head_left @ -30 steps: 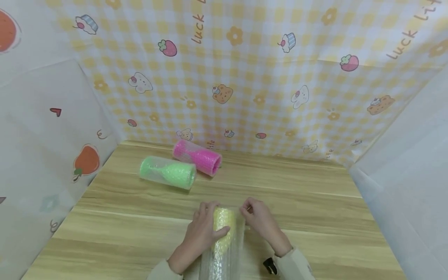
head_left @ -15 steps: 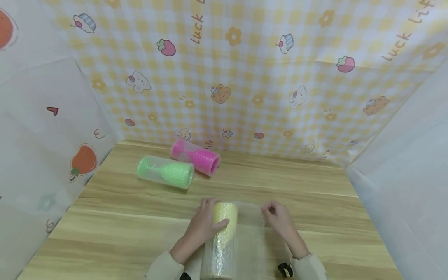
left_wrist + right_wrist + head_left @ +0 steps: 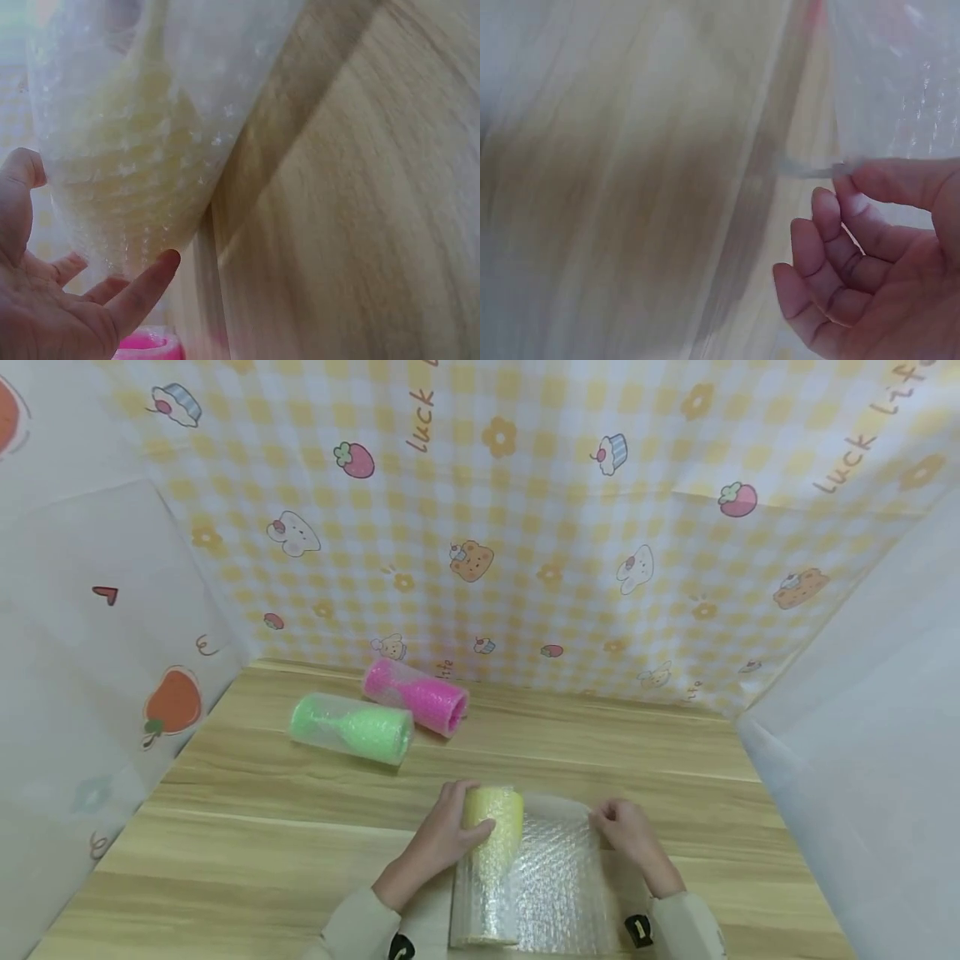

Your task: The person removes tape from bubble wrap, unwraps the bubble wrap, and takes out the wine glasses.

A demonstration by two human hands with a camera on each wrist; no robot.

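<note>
In the head view, a yellow item rolled in clear bubble wrap (image 3: pixel 495 835) lies near the front of the table. One end is solid yellow and it narrows toward the middle. My left hand (image 3: pixel 442 839) grips its far end, thumb on top and fingers along the side; the left wrist view shows that hand's fingers (image 3: pixel 146 289) around the wrapped end. A loose sheet of bubble wrap (image 3: pixel 558 877) spreads out to the right of the roll. At the sheet's far right corner, my right hand (image 3: pixel 630 831) pinches its edge between thumb and forefinger, also visible in the right wrist view.
Behind to the left lie a green wrapped roll (image 3: pixel 352 728) and a pink wrapped roll (image 3: pixel 417 696), touching or nearly so. A checked cloth (image 3: pixel 525 527) hangs at the table's back edge, with pale cloth walls on both sides.
My right hand has moved rightward, drawing the bubble wrap edge away from the yellow roll, so a wide flap now lies unrolled. My left hand stays on the roll, which shifts slightly right.
</note>
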